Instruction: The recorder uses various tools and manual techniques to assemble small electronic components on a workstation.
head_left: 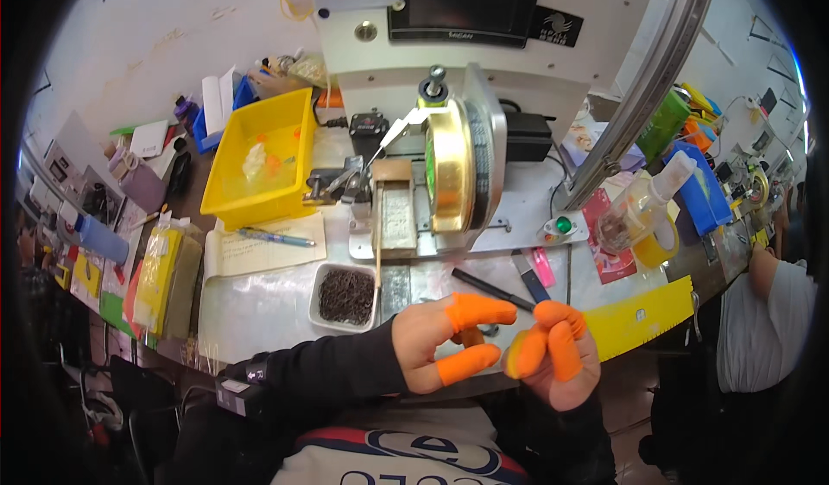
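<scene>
Both my hands are raised over the near edge of the metal worktop, close together, with orange finger cots on the fingers. My left hand (440, 342) has its forefinger and thumb apart, and nothing shows between them. Just right of it, my right hand (561, 360) has its fingers curled together; whatever they may pinch is too small or hidden to tell. One of its fingertips looks yellowish. Left of my hands stands a white square dish (316, 319) holding many small dark thin pieces (346, 297). Beyond my hands lies a black pen-like stick (492, 290).
A machine with a gold wheel (448, 170) and a screen (462, 6) stands ahead. A yellow bin (220, 178), notepad (259, 256) and pen (276, 237) are left. Rightward are a yellow sheet (639, 316), spray bottle (635, 217), tape roll (658, 245) and a metal post (639, 88).
</scene>
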Demonstrator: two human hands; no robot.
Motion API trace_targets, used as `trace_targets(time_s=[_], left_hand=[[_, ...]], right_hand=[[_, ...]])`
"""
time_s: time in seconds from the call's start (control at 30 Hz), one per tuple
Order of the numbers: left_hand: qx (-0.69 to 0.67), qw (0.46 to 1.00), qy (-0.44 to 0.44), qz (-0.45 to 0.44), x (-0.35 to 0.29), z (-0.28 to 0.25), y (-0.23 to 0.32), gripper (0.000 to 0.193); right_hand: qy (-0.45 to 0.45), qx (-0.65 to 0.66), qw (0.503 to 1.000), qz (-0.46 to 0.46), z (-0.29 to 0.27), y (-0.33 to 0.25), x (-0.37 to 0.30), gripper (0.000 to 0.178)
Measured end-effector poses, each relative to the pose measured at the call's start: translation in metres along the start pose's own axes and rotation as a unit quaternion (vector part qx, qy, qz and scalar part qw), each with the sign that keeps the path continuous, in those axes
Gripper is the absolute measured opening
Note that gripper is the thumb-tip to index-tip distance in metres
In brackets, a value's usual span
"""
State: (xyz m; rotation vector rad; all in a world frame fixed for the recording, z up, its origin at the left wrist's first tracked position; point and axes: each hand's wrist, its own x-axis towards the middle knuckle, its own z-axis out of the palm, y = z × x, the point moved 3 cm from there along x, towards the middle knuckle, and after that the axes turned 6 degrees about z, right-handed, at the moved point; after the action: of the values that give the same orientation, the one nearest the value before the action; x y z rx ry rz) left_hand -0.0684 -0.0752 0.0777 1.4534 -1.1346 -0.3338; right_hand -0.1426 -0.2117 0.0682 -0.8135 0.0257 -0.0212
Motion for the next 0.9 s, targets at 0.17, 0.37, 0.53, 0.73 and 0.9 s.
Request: trace_targets(time_s=[0.17, 0.37, 0.53, 0.73, 0.9], left_hand=[[-0.008, 1.0, 0.015, 0.0, -0.013, 0.008, 0.0, 0.034], [-0.049, 0.997, 0.009, -0.066, -0.026, 0.007, 0.001, 0.038], [0.158, 0.972, 0.132, 0.114, -0.026, -0.004, 0.01, 0.047], [0.234, 0.934, 0.198, 0.182, -0.03, -0.018, 0.021, 0.043], [0.272, 0.941, 0.079, 0.187, -0.013, -0.02, 0.017, 0.038]], right_hand=[[-0.033, 0.153, 0.987, -0.03, 0.009, 0.001, 0.009, 0.027], [-0.006, 0.218, 0.975, -0.043, 0.022, 0.008, 0.015, 0.031], [0.033, 0.161, 0.986, -0.021, 0.027, 0.015, 0.016, 0.027], [0.041, -0.187, 0.979, -0.074, 0.021, 0.024, 0.027, 0.024], [0.002, -0.245, 0.969, -0.007, 0.019, 0.041, 0.033, 0.033]])
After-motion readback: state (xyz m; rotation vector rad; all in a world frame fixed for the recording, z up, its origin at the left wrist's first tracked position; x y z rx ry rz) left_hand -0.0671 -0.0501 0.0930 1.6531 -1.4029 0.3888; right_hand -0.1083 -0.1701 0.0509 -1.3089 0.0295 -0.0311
